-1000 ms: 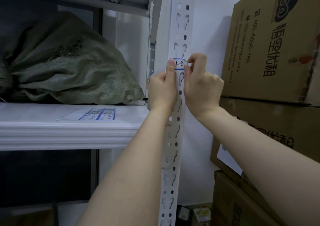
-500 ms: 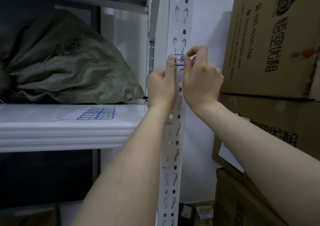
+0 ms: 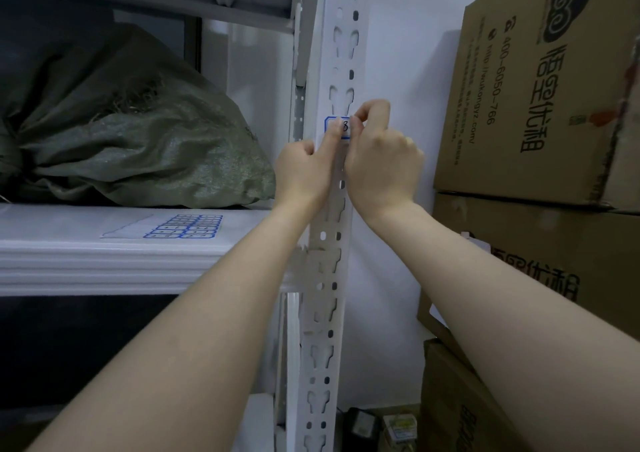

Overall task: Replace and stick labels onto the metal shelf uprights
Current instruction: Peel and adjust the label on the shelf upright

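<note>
A white label (image 3: 343, 126) with a blue border and a handwritten number sits on the front of the white perforated metal upright (image 3: 327, 278), a little above the shelf. My left hand (image 3: 303, 171) holds the upright's left edge with curled fingers, and its thumb presses on the label's left half, hiding part of the writing. My right hand (image 3: 382, 160) pinches the label's right edge at the corner of the upright with thumb and forefinger.
A sheet of blue-bordered labels (image 3: 183, 227) lies on the white shelf (image 3: 104, 264). Behind it rests a green woven sack (image 3: 138, 133). Stacked cardboard boxes (image 3: 536, 88) stand close on the right. Small items (image 3: 398, 424) sit on the floor by the upright.
My left thumb has slid up over the label's left half, covering part of the number. My right fingers stay at the label's right edge.
</note>
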Demonstrator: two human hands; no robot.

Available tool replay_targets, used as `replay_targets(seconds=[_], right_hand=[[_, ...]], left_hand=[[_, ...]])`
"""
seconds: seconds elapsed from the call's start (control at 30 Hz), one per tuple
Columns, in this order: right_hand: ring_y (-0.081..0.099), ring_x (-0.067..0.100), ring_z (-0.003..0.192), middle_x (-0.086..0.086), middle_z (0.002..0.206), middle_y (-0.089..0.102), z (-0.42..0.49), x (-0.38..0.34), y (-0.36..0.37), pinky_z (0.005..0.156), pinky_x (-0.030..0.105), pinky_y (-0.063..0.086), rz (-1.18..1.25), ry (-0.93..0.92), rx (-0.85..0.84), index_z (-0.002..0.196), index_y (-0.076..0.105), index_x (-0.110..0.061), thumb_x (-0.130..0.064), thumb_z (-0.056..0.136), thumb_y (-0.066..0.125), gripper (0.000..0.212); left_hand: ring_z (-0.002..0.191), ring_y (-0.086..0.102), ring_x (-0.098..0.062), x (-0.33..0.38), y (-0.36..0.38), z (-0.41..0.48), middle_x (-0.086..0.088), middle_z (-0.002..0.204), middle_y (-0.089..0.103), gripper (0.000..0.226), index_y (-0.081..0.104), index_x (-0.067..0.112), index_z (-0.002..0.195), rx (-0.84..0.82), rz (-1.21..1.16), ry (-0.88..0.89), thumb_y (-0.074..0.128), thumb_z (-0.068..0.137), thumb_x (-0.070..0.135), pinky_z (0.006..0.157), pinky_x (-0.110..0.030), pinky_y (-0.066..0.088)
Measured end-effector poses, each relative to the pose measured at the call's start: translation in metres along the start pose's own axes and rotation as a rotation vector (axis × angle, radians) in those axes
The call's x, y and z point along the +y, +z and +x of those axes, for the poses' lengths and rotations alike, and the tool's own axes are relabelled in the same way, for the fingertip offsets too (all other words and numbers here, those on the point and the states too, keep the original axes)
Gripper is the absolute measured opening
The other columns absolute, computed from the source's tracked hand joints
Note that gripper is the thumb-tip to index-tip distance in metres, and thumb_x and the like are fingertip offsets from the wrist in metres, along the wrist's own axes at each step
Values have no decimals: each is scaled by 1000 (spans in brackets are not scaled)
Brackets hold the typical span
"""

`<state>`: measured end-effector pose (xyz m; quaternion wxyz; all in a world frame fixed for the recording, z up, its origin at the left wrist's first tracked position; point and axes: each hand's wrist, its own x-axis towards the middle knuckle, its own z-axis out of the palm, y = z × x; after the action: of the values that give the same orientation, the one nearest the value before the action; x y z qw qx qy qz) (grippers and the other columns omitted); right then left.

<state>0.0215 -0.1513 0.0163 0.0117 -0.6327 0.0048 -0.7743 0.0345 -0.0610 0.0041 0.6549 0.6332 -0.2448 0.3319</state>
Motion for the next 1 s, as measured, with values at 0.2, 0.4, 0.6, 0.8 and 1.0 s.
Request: replay_targets(seconds=[0.2,0.4,0.6,0.8,1.0], right_hand=[[52,31,34,5,43,54,-5,-1,1,40,25,32,71,1,1,87,57,-5,-27,94,39,30],[55,33,39,7,46,57,-5,1,1,43,26,31,85,-12,-28,89,58,-4,-25,95,46,24],[47,30,28,3,37,49,-4,5,8,44,20,22,50,-57,73,79,58,-6,-24,90,50,23],[45,28,27,1,35,47,-3,7,8,42,19,23,-12,-80,86,77,59,-7,-29,90,43,30],[44,27,26,0,35,46,-2,7,6,42,18,23,-23,-107,75,76,58,-6,-29,91,42,32]], left_hand=[[56,44,-22,12,-6,3,-12,60,41,58,38,12,59,-30,175,58,52,90,58,53,-38,37],[57,44,-20,11,0,5,-12,63,45,51,47,10,66,-31,85,38,54,92,53,55,-38,40],[55,42,-16,5,12,4,-9,62,46,51,54,7,67,71,-24,-42,58,86,55,51,-27,34],[54,36,-15,5,14,4,-3,57,40,52,41,12,60,100,-10,-30,58,87,53,53,-28,30],[53,38,-16,3,15,3,-1,53,41,54,39,15,55,97,-15,-38,58,87,55,54,-29,31]])
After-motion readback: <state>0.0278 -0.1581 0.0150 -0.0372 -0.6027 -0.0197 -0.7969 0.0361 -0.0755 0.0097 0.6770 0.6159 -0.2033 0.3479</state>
